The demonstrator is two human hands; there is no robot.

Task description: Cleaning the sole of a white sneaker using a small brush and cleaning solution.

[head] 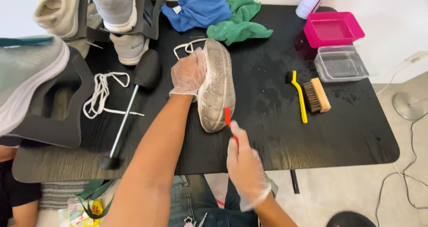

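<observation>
Sneaker [217, 86]: lying on its side near the middle of the black table [339, 138], sole turned up and toward the right, grey with grime; toe toward the near edge, heel toward the cloths.
Left hand [189, 73]: gloved, fingers curled and pressed around the upper from the left side, clamping the shoe against the table; worth keeping that grip low and firm so the sole does not roll under brush pressure.
Right hand [244, 164]: gloved, fingers closed in a pinch on the handle of a small red brush [228, 120]; exact spread of fingertips hidden by blur.
Brush contact: head at the sole's edge near the toe; short strokes along the tread grooves likely better than long sweeps; angle kept shallow to hold bristles flat.
Wetness: table around the sole already speckled with water; risk of the shoe sliding, so steady downward hold advised.
Spare tools: yellow-handled brush [299, 95] and wooden-backed brush [317, 94] just right of the shoe, within reach for stiffer work.
Rinse supply: pink tub [333, 28] and clear tub [341, 63] at the far right corner.
Drying: blue cloth [197, 8] and green cloth [238, 24] just beyond the heel.
Clutter: loose white laces [102, 91] and a shoe tree [133, 97] well left of the work; best left there.
</observation>
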